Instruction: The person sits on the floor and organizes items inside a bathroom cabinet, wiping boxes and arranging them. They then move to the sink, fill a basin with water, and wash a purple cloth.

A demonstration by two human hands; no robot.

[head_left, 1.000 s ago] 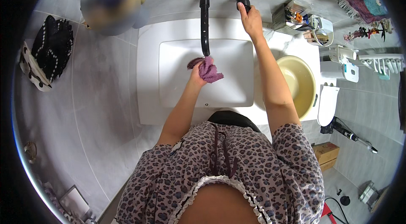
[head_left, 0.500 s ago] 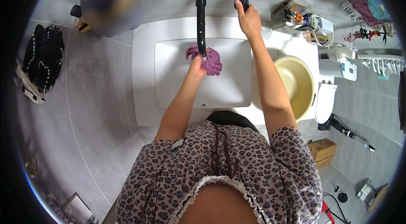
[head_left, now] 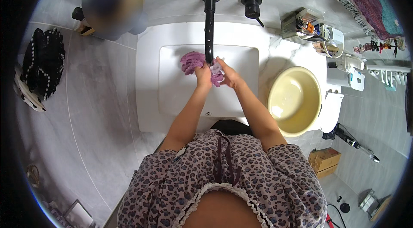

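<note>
A crumpled purple cloth (head_left: 192,62) is bunched beneath the tip of the black wall spout (head_left: 209,30), over the white sink (head_left: 180,99). My left hand (head_left: 204,75) is closed around its middle, thumb toward the spout. On the other side, my right hand (head_left: 230,75) curls its fingers onto the cloth's right end. Something whitish, maybe water or foam, shows on the cloth between the hands; which one I cannot tell. Up on the wall, the black tap handle (head_left: 252,9) has its thin lever angled down to the right, with no hand on it.
Right of the sink, a pale yellow basin (head_left: 297,99) sits on the white counter. Behind it stand a box of small items (head_left: 297,25) and a white holder (head_left: 333,40). A fringed textile (head_left: 348,0) hangs at the upper right. Cardboard boxes (head_left: 325,159) lie lower right.
My right hand has left the tap handle and come down to the cloth. The lever now shows, angled down. The cloth has shifted left and spread between both hands.
</note>
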